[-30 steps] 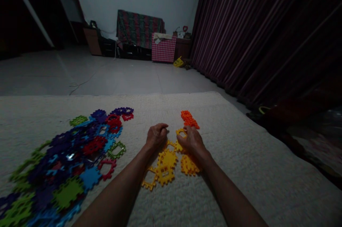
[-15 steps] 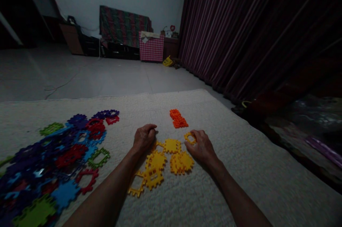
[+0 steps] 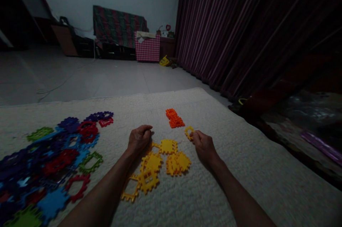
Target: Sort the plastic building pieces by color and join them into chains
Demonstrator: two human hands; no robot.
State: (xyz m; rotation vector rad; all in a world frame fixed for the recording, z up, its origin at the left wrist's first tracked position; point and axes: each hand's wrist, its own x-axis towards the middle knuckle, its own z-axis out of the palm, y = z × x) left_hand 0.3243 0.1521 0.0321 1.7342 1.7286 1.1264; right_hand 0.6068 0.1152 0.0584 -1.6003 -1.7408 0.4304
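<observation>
My right hand (image 3: 205, 147) pinches a yellow interlocking toy tile (image 3: 186, 133) with an open middle, tilted up between thumb and fingers. My left hand (image 3: 139, 140) rests on the quilted cover with its fingers curled in. Its palm side is hidden, so I cannot make out whether anything is inside. Just right of and below it lie several yellow notched tiles, among them a solid tile (image 3: 168, 146), an overlapping pair (image 3: 178, 163), a windowed tile (image 3: 149, 180) and an open frame (image 3: 124, 196). Beyond them sits a small group of orange tiles (image 3: 175, 120).
A heap of blue, purple, red and green tiles (image 3: 53, 198) spreads over the left of the pale quilted cover (image 3: 203, 198). Past its far edge are a tiled floor (image 3: 117, 77), a checked cloth-covered box (image 3: 148, 49) and dark purple curtains (image 3: 213, 24).
The yellow tile in my right hand has been tipped more upright, and the fingers have closed tighter on its edge. My left hand stays curled by the yellow tiles. The view has shifted slightly right.
</observation>
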